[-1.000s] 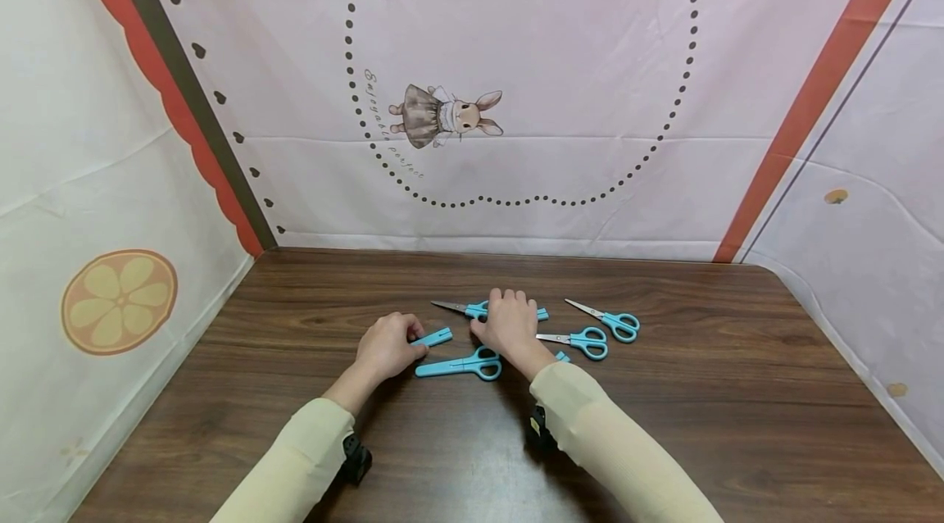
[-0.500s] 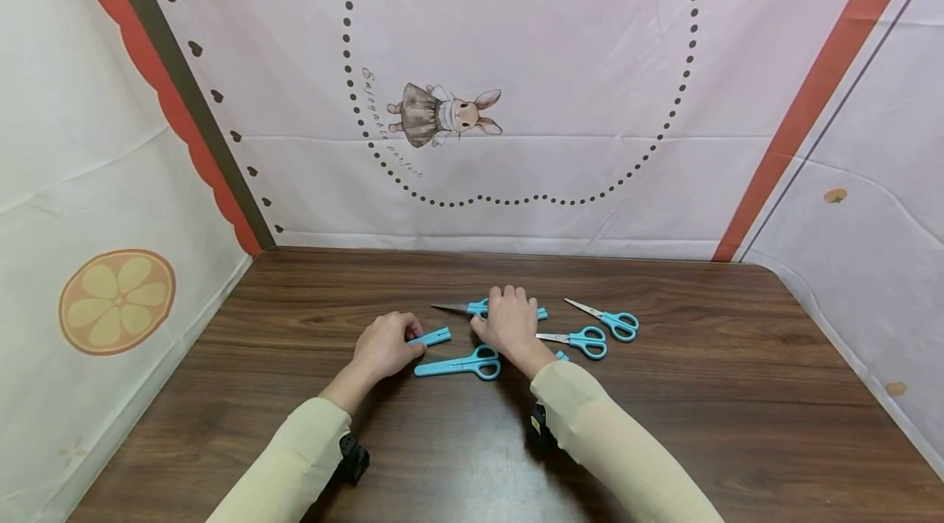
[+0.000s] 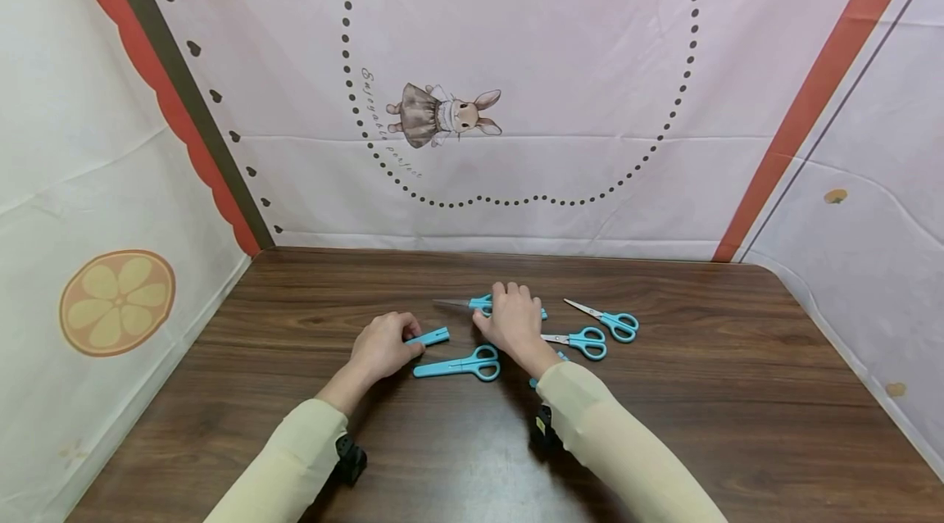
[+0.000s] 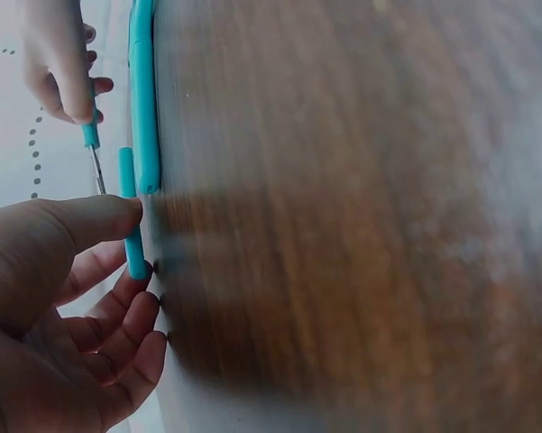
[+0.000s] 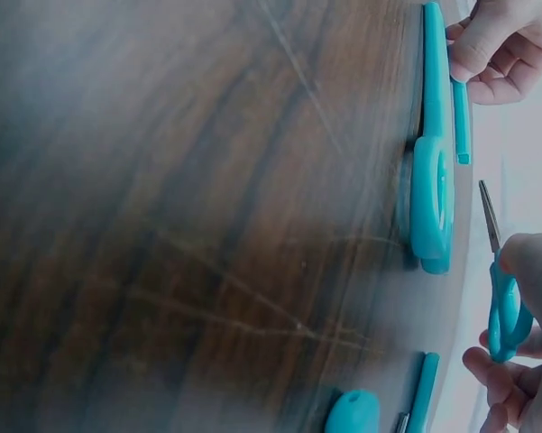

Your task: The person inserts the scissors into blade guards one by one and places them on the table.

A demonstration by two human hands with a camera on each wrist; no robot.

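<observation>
My left hand (image 3: 385,347) pinches a light-blue blade cover (image 3: 437,335) between thumb and fingers, its slotted end facing right. My right hand (image 3: 514,320) grips a pair of scissors (image 3: 481,304) by the blue handle; in the right wrist view the thumb presses on the handle (image 5: 502,311). The bare blades (image 5: 490,216) point left, toward the cover, with a gap between them. In front of both hands lies another pair of blue scissors (image 3: 451,366), its blades inside a cover. Part of the gripped handle is hidden behind the right hand.
Two pairs of uncovered scissors, one nearer (image 3: 590,342) and one farther (image 3: 619,325), lie right of the right hand. Another blade cover (image 3: 563,356) shows partly behind the right wrist. A printed cloth (image 3: 560,97) stands along the table's back edge.
The right hand has shifted slightly up and right, with the scissors moving along in its grip. The left hand and its cover have barely moved.
</observation>
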